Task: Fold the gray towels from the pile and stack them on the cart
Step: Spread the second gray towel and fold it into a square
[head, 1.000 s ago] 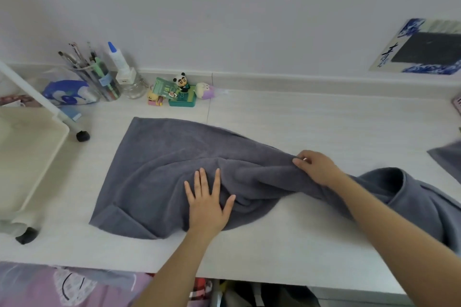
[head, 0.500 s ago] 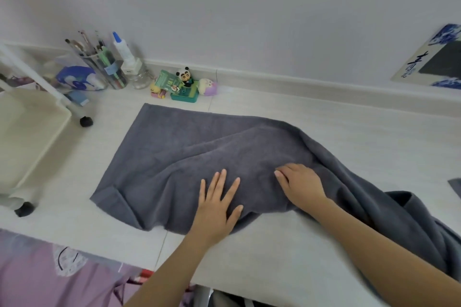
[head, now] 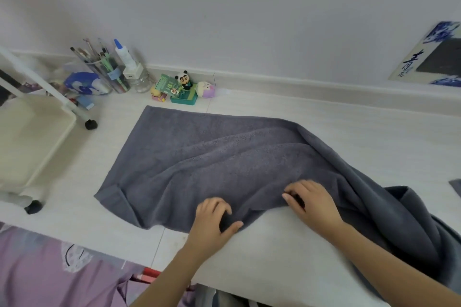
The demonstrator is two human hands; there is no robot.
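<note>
A gray towel [head: 199, 157] lies partly spread on the white table [head: 274, 252], its left half flat and its right end bunched and hanging off the table's right side. My left hand [head: 214, 219] pinches the towel's near edge between curled fingers and thumb. My right hand [head: 311, 202] grips the same near edge a little to the right, fingers curled into the cloth. The cream cart [head: 30, 142] stands at the left, its tray bare.
Along the wall stand a cup of brushes [head: 104, 70], a glue bottle [head: 127, 62], a blue-white pack [head: 84, 83] and small toys [head: 182, 90]. A corner of another gray cloth [head: 456, 185] shows at the right edge. A picture board [head: 434, 57] leans on the wall.
Both hands went from lying flat on the towel to curling onto its near edge. The left hand slid nearer to me, and the towel's middle was drawn toward the table front.
</note>
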